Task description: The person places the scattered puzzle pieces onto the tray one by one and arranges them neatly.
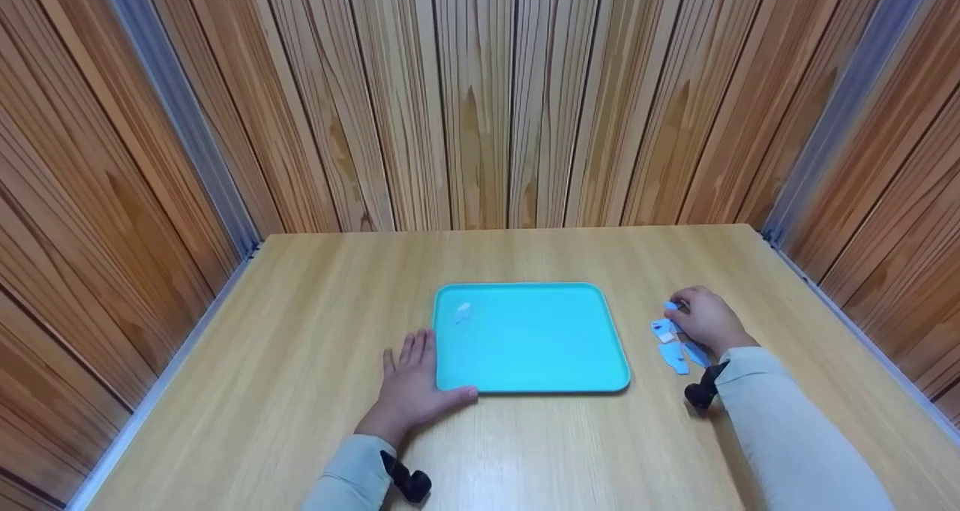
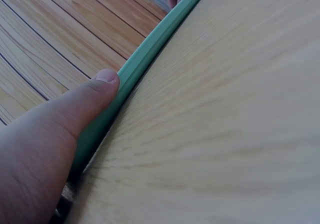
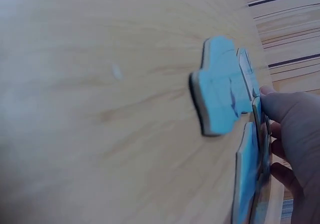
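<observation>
My left hand point(image 1: 411, 391) lies at the near left corner of a turquoise tray point(image 1: 540, 346), fingers stretched along its left side. The thumb point(image 2: 95, 96) presses the tray's near rim point(image 2: 150, 41). To the right of the tray, my right hand point(image 1: 709, 320) bends over a small cluster of light blue puzzle pieces point(image 1: 673, 359). Its thumb and fingers pinch one blue puzzle piece point(image 1: 670, 306) at the far side of the cluster. Another puzzle piece point(image 3: 220, 91) with a wavy outline lies flat near that hand; the fingers partly hide several others.
A small whitish mark or reflection point(image 1: 463, 313) shows in the tray's far left part; I cannot tell which. The wooden table point(image 1: 337, 286) is bounded by wood-plank walls point(image 1: 480, 106) at the back and both sides. Black wrist devices point(image 1: 705, 391) sit at both cuffs.
</observation>
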